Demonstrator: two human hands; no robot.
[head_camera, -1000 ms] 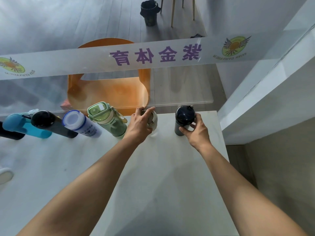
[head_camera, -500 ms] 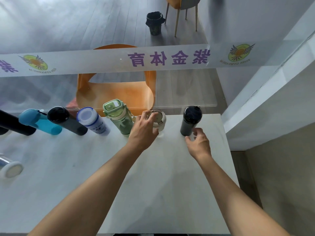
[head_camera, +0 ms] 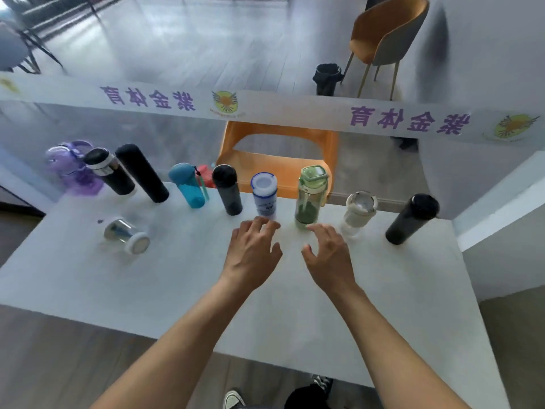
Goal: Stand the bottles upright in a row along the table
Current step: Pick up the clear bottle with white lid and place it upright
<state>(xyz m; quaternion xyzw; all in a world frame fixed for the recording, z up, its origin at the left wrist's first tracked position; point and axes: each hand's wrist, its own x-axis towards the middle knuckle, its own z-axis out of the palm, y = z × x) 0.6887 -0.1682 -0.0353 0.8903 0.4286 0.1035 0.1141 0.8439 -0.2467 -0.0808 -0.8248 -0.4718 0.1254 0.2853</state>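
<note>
Several bottles stand upright in a row along the far edge of the white table [head_camera: 295, 290]: a purple one [head_camera: 70, 166], a black-and-steel flask [head_camera: 107, 171], a tall black flask [head_camera: 141, 172], a blue bottle [head_camera: 188, 184], a dark grey bottle [head_camera: 227, 188], a white-and-blue bottle [head_camera: 264, 197], a green bottle [head_camera: 311, 196], a clear glass bottle [head_camera: 358, 212] and a black flask [head_camera: 411, 218]. A clear bottle with a white cap [head_camera: 126, 235] lies on its side at the left. My left hand [head_camera: 253, 255] and right hand [head_camera: 328, 256] hover empty over the table, just in front of the row.
A glass partition with a white banner [head_camera: 265, 106] runs behind the table. An orange chair [head_camera: 277, 160] sits just beyond it. Farther back stand another chair [head_camera: 386, 33] and a black bin [head_camera: 326, 78]. A white ledge [head_camera: 501, 208] borders the table on the right.
Both hands let go of the clear glass bottle and the black flask and drew back toward the table's middle. The view widened, showing the whole row.
</note>
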